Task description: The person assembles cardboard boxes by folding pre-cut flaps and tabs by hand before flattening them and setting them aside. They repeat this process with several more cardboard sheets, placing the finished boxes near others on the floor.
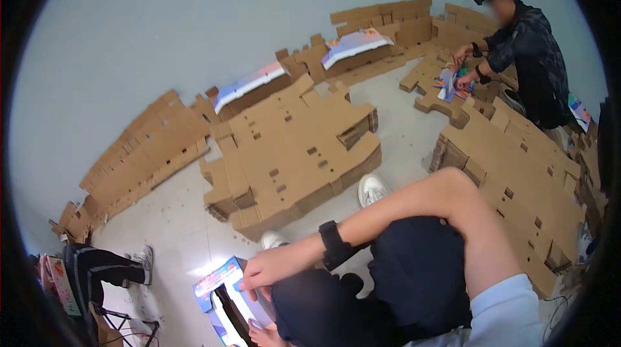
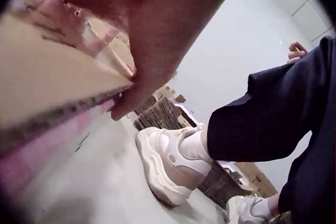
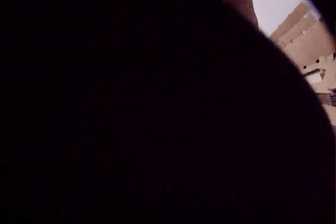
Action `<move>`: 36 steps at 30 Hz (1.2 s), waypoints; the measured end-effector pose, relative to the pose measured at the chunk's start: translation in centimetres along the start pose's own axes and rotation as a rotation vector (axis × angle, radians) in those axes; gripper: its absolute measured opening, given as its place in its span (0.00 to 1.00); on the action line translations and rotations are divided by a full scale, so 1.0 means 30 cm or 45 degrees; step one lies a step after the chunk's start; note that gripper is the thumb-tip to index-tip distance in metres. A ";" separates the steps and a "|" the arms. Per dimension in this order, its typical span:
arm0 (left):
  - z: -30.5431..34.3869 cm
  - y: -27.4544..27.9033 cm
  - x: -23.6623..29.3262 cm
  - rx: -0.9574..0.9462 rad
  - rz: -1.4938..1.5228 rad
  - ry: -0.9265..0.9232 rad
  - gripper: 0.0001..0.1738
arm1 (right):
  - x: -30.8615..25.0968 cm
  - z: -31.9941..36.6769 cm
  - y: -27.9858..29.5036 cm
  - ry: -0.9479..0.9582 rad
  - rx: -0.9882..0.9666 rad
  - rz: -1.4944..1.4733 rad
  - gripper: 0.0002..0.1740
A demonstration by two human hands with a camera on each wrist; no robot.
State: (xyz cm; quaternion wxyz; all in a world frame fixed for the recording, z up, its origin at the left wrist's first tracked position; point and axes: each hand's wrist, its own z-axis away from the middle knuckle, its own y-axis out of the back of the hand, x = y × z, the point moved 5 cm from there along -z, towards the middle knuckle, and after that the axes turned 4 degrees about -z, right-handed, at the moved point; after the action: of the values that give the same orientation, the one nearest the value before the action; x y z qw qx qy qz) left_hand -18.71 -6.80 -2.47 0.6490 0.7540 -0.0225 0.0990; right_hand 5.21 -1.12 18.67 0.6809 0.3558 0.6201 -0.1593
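Note:
A blue, pink and white printed cardboard piece, with a long dark opening down its middle, stands beside my knees in the head view. My right hand reaches across from the right and grips its upper edge with bent fingers. Lower down, my left hand holds the near side, partly cut off by the frame. In the left wrist view the thumb of my left hand hooks over the raw edge of the cardboard piece. Darkness covers most of the right wrist view, hiding the right fingers there.
A large stack of brown cardboard sheets lies ahead on the floor, another stack to the right. More cardboard leans along the wall. A crouching person handles colourful pieces at back right. Another person's legs show at left.

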 end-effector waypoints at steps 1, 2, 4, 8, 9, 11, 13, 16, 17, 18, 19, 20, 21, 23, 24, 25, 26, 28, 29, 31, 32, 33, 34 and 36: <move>0.004 0.031 0.022 -0.014 0.094 0.074 0.24 | -0.020 0.029 0.012 0.069 0.077 -0.008 0.26; 0.007 0.018 0.001 0.022 0.098 0.131 0.25 | -0.045 0.063 0.015 0.074 0.126 -0.036 0.27; 0.012 -0.021 -0.062 0.183 0.160 0.034 0.27 | -0.053 0.108 0.010 0.196 0.175 -0.026 0.27; -0.009 0.162 0.036 0.323 0.086 0.041 0.24 | -0.060 0.202 0.009 0.331 0.288 0.072 0.27; -0.037 0.216 0.054 0.345 0.057 -0.007 0.24 | -0.065 0.218 0.010 0.387 0.302 0.119 0.27; -0.097 0.321 0.099 0.341 0.120 -0.146 0.26 | -0.075 0.258 0.009 0.401 0.334 0.228 0.27; -0.166 0.365 0.114 0.542 0.087 -0.338 0.32 | -0.089 0.299 0.011 0.413 0.358 0.338 0.27; -0.212 0.669 0.371 0.364 0.270 -0.349 0.41 | -0.109 0.338 0.013 0.272 0.187 0.492 0.31; -0.266 0.681 0.403 0.392 0.218 -0.481 0.42 | -0.134 0.356 0.016 0.275 0.160 0.505 0.31; -0.325 0.682 0.433 0.417 0.164 -0.612 0.44 | -0.144 0.371 0.014 0.165 0.109 0.495 0.33; -0.371 0.692 0.476 0.435 0.105 -0.742 0.46 | -0.139 0.380 0.006 0.054 0.059 0.481 0.36; -0.404 0.722 0.557 0.365 0.125 -0.767 0.45 | -0.131 0.376 0.000 0.159 0.051 0.527 0.41; -0.431 0.738 0.653 0.285 0.156 -0.786 0.44 | -0.116 0.379 -0.009 0.142 0.015 0.521 0.41; -0.531 0.731 0.822 0.458 0.277 -1.022 0.33 | -0.143 0.385 -0.008 0.190 -0.036 0.608 0.42; -0.561 0.722 0.908 0.454 0.312 -1.080 0.33 | -0.118 0.370 -0.018 0.143 -0.082 0.747 0.46; -0.573 0.715 0.993 0.450 0.343 -1.145 0.34 | -0.106 0.362 -0.011 0.129 -0.084 0.750 0.46; -0.571 0.703 1.073 0.410 0.360 -1.200 0.31 | -0.090 0.358 -0.021 0.154 -0.196 0.942 0.47; -0.545 0.648 1.194 0.351 0.359 -1.320 0.31 | -0.037 0.368 -0.006 0.291 -0.210 1.230 0.42; -0.523 0.605 1.234 0.337 0.346 -1.385 0.33 | -0.008 0.369 0.009 0.263 -0.187 1.242 0.42; -0.443 0.515 1.253 0.366 0.298 -1.549 0.31 | 0.078 0.374 0.053 -0.207 -0.400 1.471 0.31; -0.415 0.453 1.253 0.319 0.229 -1.645 0.31 | 0.066 0.401 0.079 -0.242 -0.375 1.473 0.31; -0.364 0.424 1.242 0.196 0.244 -1.691 0.31 | 0.052 0.433 0.101 -0.332 -0.319 1.246 0.27; -0.333 0.371 1.230 0.119 0.254 -1.775 0.32 | 0.044 0.454 0.125 -0.411 -0.266 1.020 0.24; -0.286 0.303 1.209 -0.011 0.268 -1.904 0.36 | 0.067 0.468 0.182 -0.451 -0.257 1.067 0.23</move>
State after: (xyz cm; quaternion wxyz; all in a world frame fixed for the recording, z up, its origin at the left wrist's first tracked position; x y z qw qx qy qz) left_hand 14.31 3.64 14.05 0.4508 0.6114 -0.5294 -0.3777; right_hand 19.43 -6.45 18.01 0.8132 0.4748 0.3095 0.1323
